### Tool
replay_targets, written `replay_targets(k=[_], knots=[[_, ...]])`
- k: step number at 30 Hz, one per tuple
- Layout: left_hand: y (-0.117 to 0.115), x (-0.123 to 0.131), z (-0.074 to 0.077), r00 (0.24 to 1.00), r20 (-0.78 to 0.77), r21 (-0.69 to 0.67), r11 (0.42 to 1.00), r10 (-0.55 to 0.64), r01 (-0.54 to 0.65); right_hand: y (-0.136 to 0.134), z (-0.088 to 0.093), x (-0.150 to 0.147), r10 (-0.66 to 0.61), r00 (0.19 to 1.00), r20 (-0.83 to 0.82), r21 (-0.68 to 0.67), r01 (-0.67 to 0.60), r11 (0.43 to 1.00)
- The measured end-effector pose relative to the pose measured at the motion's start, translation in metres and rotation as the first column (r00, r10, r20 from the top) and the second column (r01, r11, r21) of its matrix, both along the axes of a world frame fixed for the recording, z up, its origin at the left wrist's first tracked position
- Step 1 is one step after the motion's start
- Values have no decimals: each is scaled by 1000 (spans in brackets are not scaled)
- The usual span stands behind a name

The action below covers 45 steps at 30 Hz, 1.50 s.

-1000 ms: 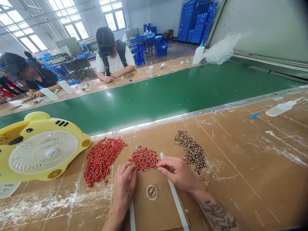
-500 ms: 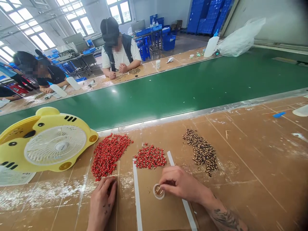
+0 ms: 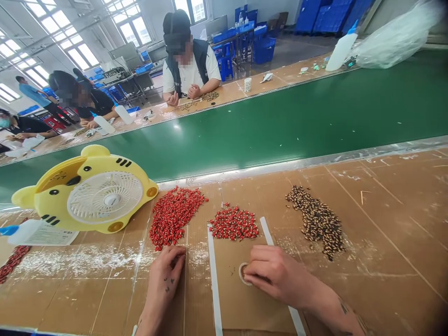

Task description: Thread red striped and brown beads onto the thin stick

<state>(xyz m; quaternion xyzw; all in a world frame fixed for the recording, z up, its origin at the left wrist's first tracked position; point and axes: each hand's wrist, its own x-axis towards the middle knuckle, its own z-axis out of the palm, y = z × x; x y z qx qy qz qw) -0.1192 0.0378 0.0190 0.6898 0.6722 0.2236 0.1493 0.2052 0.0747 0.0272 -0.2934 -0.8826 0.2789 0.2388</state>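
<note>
My right hand [image 3: 271,270] is closed in a pinch over a small round dish [image 3: 241,279]; its fingertips cover much of the dish, and whatever they hold is hidden. This dish sits on a brown cardboard sheet [image 3: 234,303] edged with white strips. My left hand [image 3: 166,268] rests on the table, fingers curled and thumb drawn in, just below a large pile of small red pieces with dark ends [image 3: 177,214]. I cannot make out anything between those fingers. A smaller red pile [image 3: 234,223] lies at the sheet's far end, between my hands.
Right of the sheet lies a pile of black-and-tan pieces [image 3: 317,219]. A yellow animal-shaped fan [image 3: 105,193] and a white bottle [image 3: 38,232] are at left. Beyond runs a green conveyor belt [image 3: 245,135]; several people sit across it, one facing me [image 3: 191,65].
The view has swung left, so the bottle beside the fan shows more. My right fingers now cover more of the dish. The left hand stays by the large red pile.
</note>
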Motion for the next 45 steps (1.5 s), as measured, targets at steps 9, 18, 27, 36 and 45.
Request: replay_targets(k=[9, 18, 27, 36, 45], knots=[[-10, 10, -8, 984, 171, 113, 992, 42, -62, -1, 5, 5, -18, 1000, -9, 80, 19, 997], [-17, 42, -20, 622, 733, -174, 960, 275, -220, 3, -4, 7, -55, 998, 0, 146, 55, 988], [19, 100, -3, 328, 917, -282, 950, 226, 133, 4, 0, 6, 2, 1000, 26, 232, -8, 973], [34, 110, -8, 315, 901, -387, 882, 299, 269, 7, -9, 0, -18, 1000, 15, 218, 14, 976], [29, 109, -15, 397, 876, -378, 901, 274, 213, 12, 8, 17, -121, 958, -261, -134, 89, 987]])
